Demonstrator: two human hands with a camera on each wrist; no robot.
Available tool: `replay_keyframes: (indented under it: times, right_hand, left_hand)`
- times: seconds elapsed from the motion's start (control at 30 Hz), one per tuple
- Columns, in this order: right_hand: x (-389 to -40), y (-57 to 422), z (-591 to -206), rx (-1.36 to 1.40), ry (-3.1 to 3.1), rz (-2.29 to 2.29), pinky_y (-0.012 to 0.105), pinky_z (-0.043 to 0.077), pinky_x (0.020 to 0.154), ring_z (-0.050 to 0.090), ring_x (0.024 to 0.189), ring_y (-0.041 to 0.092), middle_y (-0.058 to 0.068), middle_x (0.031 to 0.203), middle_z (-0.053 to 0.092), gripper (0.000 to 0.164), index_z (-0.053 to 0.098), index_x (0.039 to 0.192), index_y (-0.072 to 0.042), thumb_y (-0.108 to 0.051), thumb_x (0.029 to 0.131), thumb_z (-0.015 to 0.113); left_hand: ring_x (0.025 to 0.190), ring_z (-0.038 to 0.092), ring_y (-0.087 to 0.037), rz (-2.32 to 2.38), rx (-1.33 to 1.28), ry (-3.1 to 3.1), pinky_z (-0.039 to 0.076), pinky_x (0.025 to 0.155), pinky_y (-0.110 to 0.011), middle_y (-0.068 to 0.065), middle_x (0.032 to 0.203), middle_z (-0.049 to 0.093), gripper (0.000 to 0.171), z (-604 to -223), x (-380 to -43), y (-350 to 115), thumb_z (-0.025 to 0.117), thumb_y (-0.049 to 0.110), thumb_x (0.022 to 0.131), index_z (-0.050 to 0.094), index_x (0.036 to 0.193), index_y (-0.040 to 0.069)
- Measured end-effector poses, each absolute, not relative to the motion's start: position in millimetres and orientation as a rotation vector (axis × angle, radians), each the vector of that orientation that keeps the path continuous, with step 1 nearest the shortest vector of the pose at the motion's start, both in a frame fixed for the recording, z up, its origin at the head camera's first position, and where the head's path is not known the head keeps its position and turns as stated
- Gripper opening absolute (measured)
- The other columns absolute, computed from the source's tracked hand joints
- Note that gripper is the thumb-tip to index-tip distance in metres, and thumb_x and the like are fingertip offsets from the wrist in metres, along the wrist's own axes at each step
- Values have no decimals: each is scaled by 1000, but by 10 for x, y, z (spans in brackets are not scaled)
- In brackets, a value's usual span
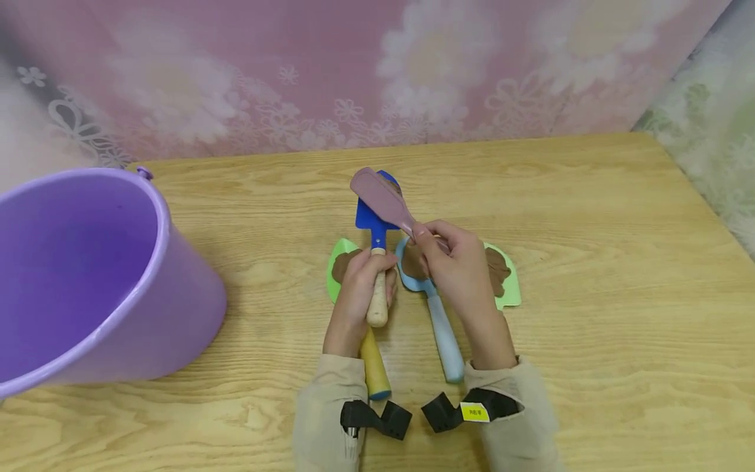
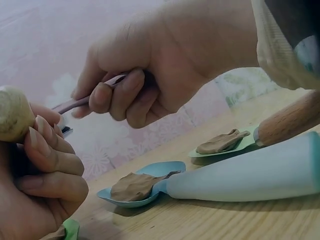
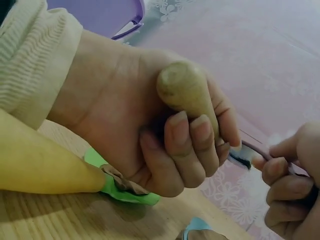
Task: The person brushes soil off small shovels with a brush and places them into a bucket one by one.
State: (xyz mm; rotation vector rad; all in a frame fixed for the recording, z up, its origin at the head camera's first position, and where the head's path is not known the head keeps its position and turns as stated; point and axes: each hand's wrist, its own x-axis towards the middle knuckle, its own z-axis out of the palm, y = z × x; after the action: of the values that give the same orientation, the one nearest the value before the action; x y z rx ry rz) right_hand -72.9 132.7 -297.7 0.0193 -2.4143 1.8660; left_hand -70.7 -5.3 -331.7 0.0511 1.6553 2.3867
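Observation:
My left hand (image 1: 356, 292) grips the pale wooden handle of a small blue trowel (image 1: 367, 215), whose blade points away. In my right hand (image 1: 463, 272) is a mauve spatula (image 1: 377, 196). Its flat blade lies across the trowel's blade, hiding much of it; a bit of brown clay-like paste (image 1: 393, 186) shows at the edge. The right wrist view shows the left fingers (image 3: 186, 155) curled round the wooden handle (image 3: 190, 92). The left wrist view shows the right fingers (image 2: 131, 97) curled round the spatula's thin handle.
Below the hands lie a light blue shovel (image 1: 445, 334), a green yellow-handled shovel (image 1: 375, 367) and a green shovel (image 1: 512, 288) with a wooden handle (image 2: 292, 120), each bearing brown paste. A purple bucket (image 1: 197, 308) stands left on the wooden table (image 1: 619, 295). A floral curtain (image 1: 330, 59) hangs behind.

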Motion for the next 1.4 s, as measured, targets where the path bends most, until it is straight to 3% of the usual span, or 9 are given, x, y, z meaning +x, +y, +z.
replay_keyframes:
  times: [0.7,0.93,1.13,1.4]
  right_hand:
    - [-708,1318,-2900,5,-2416,1770,20,28,38,39,43,8,3,51,47,28,68,90,6,-17,99,55]
    - [-687,1276,-2933,119,-2450,1835,22,28,41,36,44,11,4,51,45,27,66,92,5,-17,99,54]
    - [-686,1264,-2970,-19,-2478,1755,20,29,41,39,45,8,5,52,48,27,69,92,3,-18,99,54]
    - [-708,1286,-2951,10,-2342,2036,20,26,41,33,44,7,1,51,44,28,64,96,10,-14,100,52]
  left_hand:
    - [40,36,-8,2420,56,1572,30,38,-20,3,48,39,18,-3275,-690,11,47,8,88,45,70,9]
    - [41,36,-9,2395,59,1580,30,39,-20,2,49,39,13,-3280,-675,15,47,8,88,45,75,8]
    - [41,37,-9,2354,17,1608,31,41,-20,2,51,39,14,-3288,-659,33,48,11,89,45,76,7]
    - [40,35,-8,2395,-16,1580,30,40,-19,2,49,38,17,-3262,-685,13,47,10,90,44,74,7]
